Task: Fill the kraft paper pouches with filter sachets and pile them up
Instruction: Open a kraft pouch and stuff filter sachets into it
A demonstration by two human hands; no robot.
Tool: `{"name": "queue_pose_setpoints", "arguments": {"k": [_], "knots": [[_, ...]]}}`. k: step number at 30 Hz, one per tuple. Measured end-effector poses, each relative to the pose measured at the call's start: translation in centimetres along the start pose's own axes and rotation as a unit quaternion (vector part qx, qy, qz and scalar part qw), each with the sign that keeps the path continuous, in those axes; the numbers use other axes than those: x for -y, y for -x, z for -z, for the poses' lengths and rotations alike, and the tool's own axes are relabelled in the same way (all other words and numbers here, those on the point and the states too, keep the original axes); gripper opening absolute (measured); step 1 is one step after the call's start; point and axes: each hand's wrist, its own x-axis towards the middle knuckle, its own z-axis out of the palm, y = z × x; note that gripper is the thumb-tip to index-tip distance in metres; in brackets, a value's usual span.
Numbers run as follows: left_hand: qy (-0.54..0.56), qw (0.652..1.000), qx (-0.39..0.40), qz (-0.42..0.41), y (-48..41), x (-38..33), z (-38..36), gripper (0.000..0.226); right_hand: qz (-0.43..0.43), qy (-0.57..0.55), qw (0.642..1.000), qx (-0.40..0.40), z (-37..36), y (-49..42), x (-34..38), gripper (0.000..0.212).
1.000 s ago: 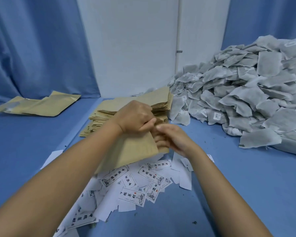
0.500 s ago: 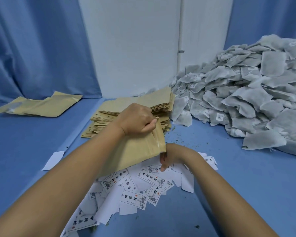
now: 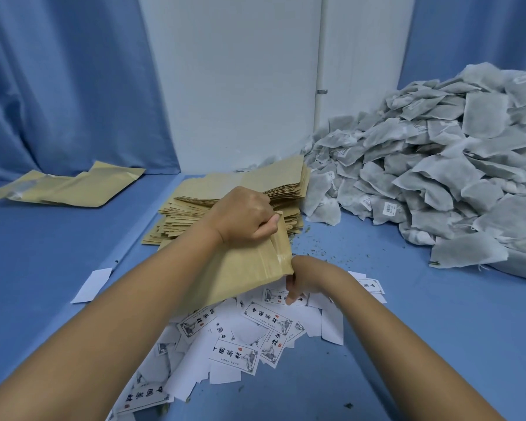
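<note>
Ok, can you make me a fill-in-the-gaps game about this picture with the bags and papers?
1. The left hand grips just ____ kraft pouch.
2. The heap of filter sachets lies on the person's ____ side.
3. The right hand reaches down to the paper labels, which are ____ with black writing.
4. The table is covered in ____.
Missing words: one; right; white; blue.

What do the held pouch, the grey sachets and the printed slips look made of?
The pouch in the left hand: matte brown kraft paper, with a glossy strip at its mouth, perhaps plastic. The sachets: thin grey-white fibrous filter material, soft and crumpled. The slips: plain white paper, flat, printed mostly in black.
</note>
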Motion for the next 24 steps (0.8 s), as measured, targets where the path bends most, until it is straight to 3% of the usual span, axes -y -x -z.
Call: {"name": "queue_pose_setpoints", "arguments": {"k": [5, 8, 10, 14, 17, 18, 21, 24], "knots": [[-0.003, 1.0, 0.005, -0.006, 0.0, -0.1, -0.2, 0.044, 0.009, 0.002, 1.0, 0.026, 0.3, -0.1, 0.1, 0.029], [-0.001, 1.0, 0.005, -0.007, 0.0, -0.1, -0.4, 0.043, 0.012, -0.018, 1.0, -0.011, 0.6, 0.0, -0.1, 0.019], [0.003, 1.0, 0.006, -0.004, 0.0, -0.1, -0.4, 0.043, -0.002, -0.074, 0.995, -0.064, 1.3, 0.1, -0.8, 0.01], [0.011, 1.0, 0.001, 0.004, -0.2, -0.1, -0.6, 0.044, -0.03, -0.098, 0.971, -0.217, 2.9, 0.7, -2.1, 0.018], [0.014, 1.0, 0.0, 0.01, -0.3, 0.0, -0.6, 0.044, 0.046, -0.251, 0.906, -0.339, 4.6, 2.1, -2.4, 0.019], [0.014, 1.0, 0.0, 0.011, -0.3, -0.1, -0.6, 0.044, 0.07, -0.292, 0.9, -0.315, 5.3, 2.8, -2.5, 0.02], [0.015, 1.0, -0.001, 0.01, -0.4, -0.2, -0.6, 0.044, 0.096, -0.292, 0.943, -0.129, 5.9, 3.7, -1.8, 0.027], [0.029, 0.999, -0.015, 0.007, -0.8, -0.7, -0.7, 0.044, 0.117, -0.276, 0.951, -0.075, 5.1, 3.4, 1.1, 0.033]]}}
